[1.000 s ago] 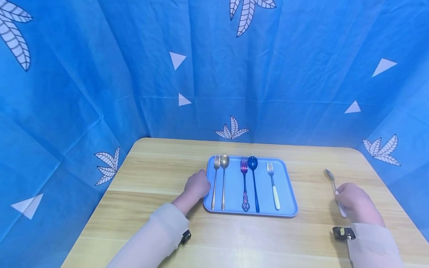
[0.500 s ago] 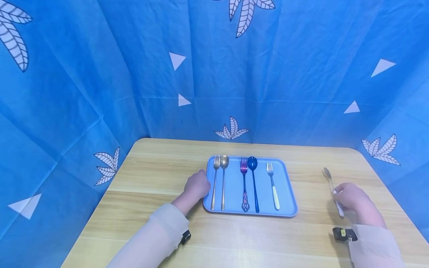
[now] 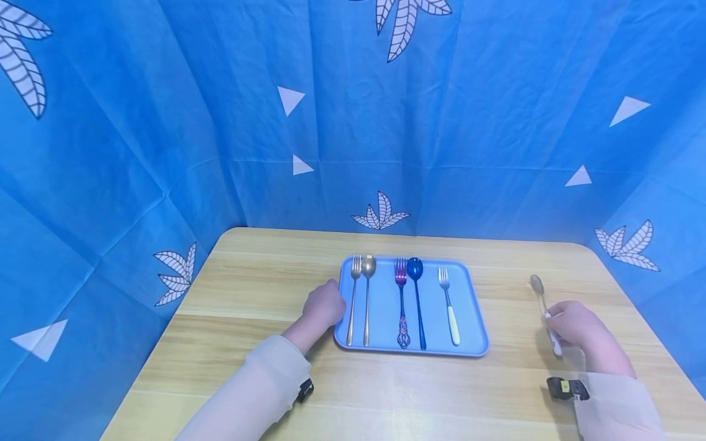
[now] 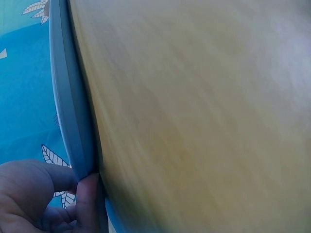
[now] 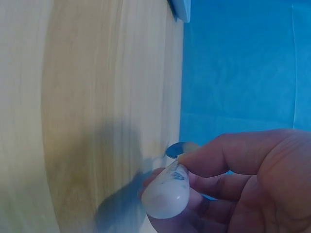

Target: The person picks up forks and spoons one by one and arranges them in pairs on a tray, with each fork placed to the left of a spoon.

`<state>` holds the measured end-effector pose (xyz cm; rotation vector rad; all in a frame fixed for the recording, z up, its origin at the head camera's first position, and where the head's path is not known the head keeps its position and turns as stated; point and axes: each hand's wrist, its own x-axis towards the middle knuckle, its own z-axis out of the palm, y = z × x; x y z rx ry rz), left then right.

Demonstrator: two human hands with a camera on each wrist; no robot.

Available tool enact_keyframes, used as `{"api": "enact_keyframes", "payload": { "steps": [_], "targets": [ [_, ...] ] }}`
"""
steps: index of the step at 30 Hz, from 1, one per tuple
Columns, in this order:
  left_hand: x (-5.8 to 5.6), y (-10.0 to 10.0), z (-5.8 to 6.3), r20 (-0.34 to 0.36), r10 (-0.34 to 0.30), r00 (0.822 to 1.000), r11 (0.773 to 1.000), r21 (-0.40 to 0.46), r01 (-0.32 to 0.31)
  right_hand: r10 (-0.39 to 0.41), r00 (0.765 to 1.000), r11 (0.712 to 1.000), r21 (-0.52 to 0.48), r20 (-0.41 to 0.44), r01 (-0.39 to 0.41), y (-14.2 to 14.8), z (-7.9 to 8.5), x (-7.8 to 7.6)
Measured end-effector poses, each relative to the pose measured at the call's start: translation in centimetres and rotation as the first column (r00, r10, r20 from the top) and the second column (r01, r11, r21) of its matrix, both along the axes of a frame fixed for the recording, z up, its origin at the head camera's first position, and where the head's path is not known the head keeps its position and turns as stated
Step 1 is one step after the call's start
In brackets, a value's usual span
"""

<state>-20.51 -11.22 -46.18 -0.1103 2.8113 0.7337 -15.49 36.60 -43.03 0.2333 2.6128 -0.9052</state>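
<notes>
On the right side of the table my right hand [image 3: 576, 324] pinches a spoon [image 3: 537, 285] by its white handle, the bowl pointing away from me. Up close in the right wrist view, the handle [image 5: 167, 196] lies between thumb and fingers and carries a dark pattern. My left hand [image 3: 325, 303] grips the left rim of a blue tray [image 3: 474, 318]; in the left wrist view thumb and finger pinch the tray's rim [image 4: 73, 97]. Lying on the tray are a gold fork [image 3: 353, 306], a gold spoon [image 3: 368, 267], a purple fork [image 3: 401, 274], a dark blue spoon [image 3: 415, 269] and a white-handled fork [image 3: 453, 324].
The wooden table [image 3: 254, 275] has rounded far corners. Blue cloth [image 3: 358, 122] with leaf and triangle prints hangs behind it and along both sides. A small black device [image 3: 567, 388] sits at my right wrist, another [image 3: 305, 390] at the left.
My right hand has turned the spoon slightly and shifted it a little to the left, its handle end moving left too. The left hand and the tray have stayed in place.
</notes>
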Motion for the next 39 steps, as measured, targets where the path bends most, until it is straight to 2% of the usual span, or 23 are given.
{"api": "enact_keyframes", "payload": {
  "steps": [12, 22, 39],
  "targets": [
    [0.1, 0.1, 0.1, -0.002, 0.001, 1.0, 1.0, 0.002, -0.001, 0.037, 0.999, 0.998, -0.052, -0.028, -0.039, -0.9, 0.3, -0.1],
    [0.1, 0.1, 0.2, 0.001, 0.002, 1.0, 1.0, 0.001, -0.002, 0.026, 1.0, 0.995, -0.1, -0.017, -0.028, -1.4, 0.9, 0.0],
    [0.1, 0.0, 0.1, 0.0, 0.001, 1.0, 1.0, -0.002, -0.001, 0.038, 0.997, 0.989, -0.138, -0.073, -0.047, -3.0, 1.3, 0.4]
  ]
}}
